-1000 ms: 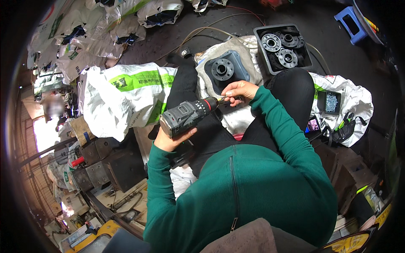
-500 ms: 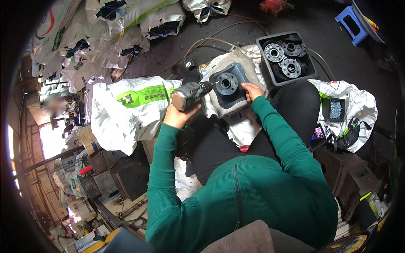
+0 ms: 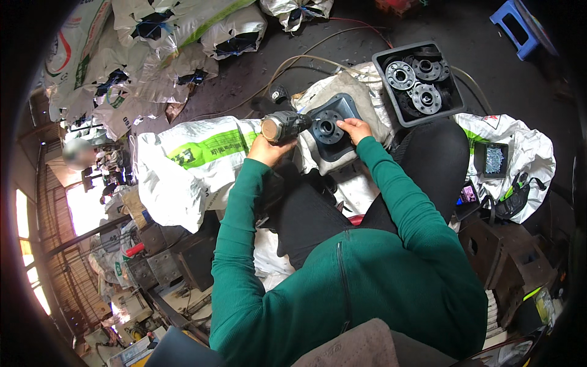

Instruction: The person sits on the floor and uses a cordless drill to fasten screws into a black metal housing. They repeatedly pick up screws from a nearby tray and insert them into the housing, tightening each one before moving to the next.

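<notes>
My left hand [image 3: 268, 151] is wrapped round the grip of a cordless drill [image 3: 285, 127]. The drill's nose points right, at the left side of a round grey flange [image 3: 325, 136] with holes and a raised centre ring. This flange sits in a dark, square-cornered plate [image 3: 347, 109] on a grey cloth-covered pad [image 3: 371, 105] in front of my knees. From the right, my right hand [image 3: 357, 130] reaches over the plate. Its thumb and fingers are pinched together beside the flange's centre ring; whatever is between them is too small to make out.
A grey bin [image 3: 398, 114] of similar flanges stands beyond my right knee. Further right, a small tray of screws [image 3: 494, 160] rests on a white sack [image 3: 527, 136]. Another white sack [image 3: 171, 189] lies left, filled sacks [image 3: 235, 33] are piled behind, and a hose [image 3: 306, 54] crosses the floor.
My right hand has moved left from the plate's edge to the flange's centre. The drill has shifted slightly up and right and turned more level. The plate looks turned a little.
</notes>
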{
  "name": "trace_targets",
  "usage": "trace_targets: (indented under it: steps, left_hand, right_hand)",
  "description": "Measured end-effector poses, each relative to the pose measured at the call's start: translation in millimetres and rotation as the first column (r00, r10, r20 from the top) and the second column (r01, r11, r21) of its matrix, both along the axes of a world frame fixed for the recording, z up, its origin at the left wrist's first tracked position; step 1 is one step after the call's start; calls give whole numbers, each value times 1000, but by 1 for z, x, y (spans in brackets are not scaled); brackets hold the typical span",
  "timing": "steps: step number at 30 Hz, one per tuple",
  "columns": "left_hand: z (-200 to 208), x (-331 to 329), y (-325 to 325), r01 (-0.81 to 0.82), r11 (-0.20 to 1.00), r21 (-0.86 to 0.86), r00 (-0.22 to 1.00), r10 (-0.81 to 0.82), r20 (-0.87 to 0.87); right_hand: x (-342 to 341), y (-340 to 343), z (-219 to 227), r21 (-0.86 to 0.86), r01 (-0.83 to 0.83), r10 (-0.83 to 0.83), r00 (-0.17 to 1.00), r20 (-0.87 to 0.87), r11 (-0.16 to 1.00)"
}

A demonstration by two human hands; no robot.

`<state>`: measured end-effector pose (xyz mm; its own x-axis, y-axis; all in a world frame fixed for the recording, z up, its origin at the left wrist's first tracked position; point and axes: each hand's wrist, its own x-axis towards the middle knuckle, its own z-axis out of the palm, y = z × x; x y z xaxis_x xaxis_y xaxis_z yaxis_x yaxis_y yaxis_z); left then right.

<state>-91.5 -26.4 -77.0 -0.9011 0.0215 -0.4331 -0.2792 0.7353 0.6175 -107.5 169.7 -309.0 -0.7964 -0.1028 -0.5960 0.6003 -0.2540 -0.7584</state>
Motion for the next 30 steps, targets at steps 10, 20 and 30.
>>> trace_targets:
  steps: [10, 20, 30]
  left_hand:
    - [27, 3, -6, 72, 997, -27, 997, -73, -24]
    - [-12, -1, -13, 57, 994, 91, 995, -49, -84]
    - [-17, -6, -18, 98, 993, 68, 994, -95, -47]
  right_hand:
    - [-12, 8, 45, -102, -113, 100, 987, -129, 988]
    - [-14, -3, 20, -3, -50, 49, 990, -131, 999]
    - [-14, -6, 18, 127, -29, 55, 978, -202, 991]
